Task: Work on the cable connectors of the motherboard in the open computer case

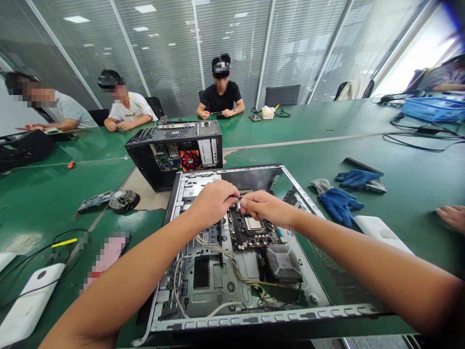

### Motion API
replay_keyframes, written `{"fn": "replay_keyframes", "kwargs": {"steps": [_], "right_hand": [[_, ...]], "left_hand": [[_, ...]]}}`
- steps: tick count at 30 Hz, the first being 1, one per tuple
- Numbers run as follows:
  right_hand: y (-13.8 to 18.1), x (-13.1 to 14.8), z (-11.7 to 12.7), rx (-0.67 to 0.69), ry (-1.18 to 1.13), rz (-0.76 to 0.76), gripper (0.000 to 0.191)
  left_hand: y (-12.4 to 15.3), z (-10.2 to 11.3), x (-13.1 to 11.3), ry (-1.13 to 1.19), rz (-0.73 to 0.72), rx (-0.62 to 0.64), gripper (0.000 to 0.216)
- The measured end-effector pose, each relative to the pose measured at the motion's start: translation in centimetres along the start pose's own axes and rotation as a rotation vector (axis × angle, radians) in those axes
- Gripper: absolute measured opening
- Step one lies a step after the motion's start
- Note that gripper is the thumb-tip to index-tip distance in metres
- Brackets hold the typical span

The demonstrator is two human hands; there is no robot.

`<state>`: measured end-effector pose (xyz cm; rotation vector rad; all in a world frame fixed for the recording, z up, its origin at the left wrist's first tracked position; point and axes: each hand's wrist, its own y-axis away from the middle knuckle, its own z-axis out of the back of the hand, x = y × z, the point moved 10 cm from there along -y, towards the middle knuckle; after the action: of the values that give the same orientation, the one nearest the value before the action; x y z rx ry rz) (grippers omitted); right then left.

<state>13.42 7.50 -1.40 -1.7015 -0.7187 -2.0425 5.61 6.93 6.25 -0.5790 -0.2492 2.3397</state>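
Note:
An opened computer case (254, 320) lies flat on its side in front of me. Over its far part, my left hand (217, 199) has its fingers pinched together, and whatever they grip is hidden. Close beside it, my right hand (269, 208) is also closed in a pinch on something too small to make out. Both hands hover at the far edge of the motherboard (238, 235), which carries a square silver processor (253, 223). A finned heatsink (283, 264) rests in the case nearer to me. Beige cables (232, 261) run across the metal floor.
Behind stands a black computer tower (156, 167) with a red fan. Blue gloves (339, 201) and a white device (379, 230) lie right; a heatsink fan (124, 200) and another white device (34, 300) lie left. Several people sit around the green table (276, 135); one person's hand (451, 215) shows right.

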Motion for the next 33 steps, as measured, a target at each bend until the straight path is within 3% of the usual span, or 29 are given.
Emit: {"fn": "replay_keyframes", "kwargs": {"steps": [8, 17, 22, 28, 33], "right_hand": [[0.0, 1.2, 1.1, -0.124, 0.336, 0.087, 0.026], [0.1, 0.6, 0.9, -0.098, 0.093, 0.058, 0.027], [0.1, 0.7, 1.0, -0.098, 0.193, 0.054, 0.025], [0.1, 1.9, 1.6, -0.166, 0.441, 0.155, 0.022], [0.0, 0.9, 1.1, -0.109, 0.25, 0.081, 0.027]], "left_hand": [[-0.2, -0.6, 0.1, -0.21, 0.051, 0.067, 0.021], [-0.2, -0.7, -0.5, -0.223, -0.022, 0.066, 0.012], [-0.2, -0.4, -0.7, -0.263, -0.03, 0.034, 0.018], [-0.2, -0.7, -0.6, -0.284, -0.027, 0.059, 0.019], [-0.4, -0.4, -0.4, -0.205, -0.007, 0.034, 0.019]]}}
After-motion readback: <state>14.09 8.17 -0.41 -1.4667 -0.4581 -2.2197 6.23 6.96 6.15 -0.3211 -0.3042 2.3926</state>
